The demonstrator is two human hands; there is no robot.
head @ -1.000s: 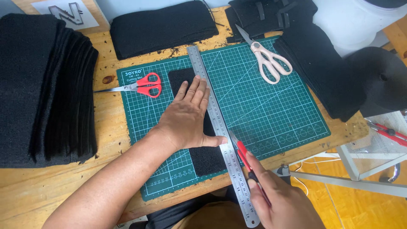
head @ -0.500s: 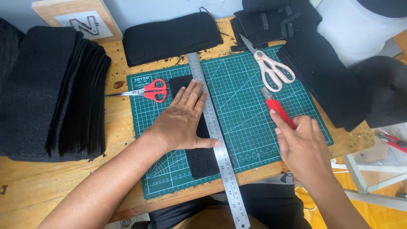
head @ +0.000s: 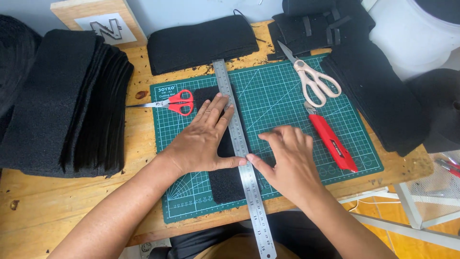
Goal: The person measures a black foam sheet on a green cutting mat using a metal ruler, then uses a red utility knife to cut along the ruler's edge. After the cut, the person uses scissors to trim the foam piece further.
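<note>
The ruler (head: 239, 148) lies lengthwise on the green mat (head: 278, 96), its long axis running from the far edge of the mat toward the person, past the near edge of the bench (head: 143, 139). It sits over the right side of a black foam strip (head: 220, 177) whose long axis runs the same way, just left of the ruler's edge. The left hand (head: 203, 139) lies flat on the strip, fingers (head: 215, 108) slightly spread, pointing away from the person, thumb pressed against the ruler. The right hand (head: 290, 160) is on the other side of the ruler, empty, fingers loosely together and bent; its thumb tip touches the ruler's right edge close to the left thumb. The red knife (head: 333, 141) lies on the mat just right of the right hand, apart from it, long axis roughly along the ruler's. The right hand is the nearer to it. Red scissors (head: 175, 102) lie left of the strip, cream scissors (head: 311, 79) beyond the knife
</note>
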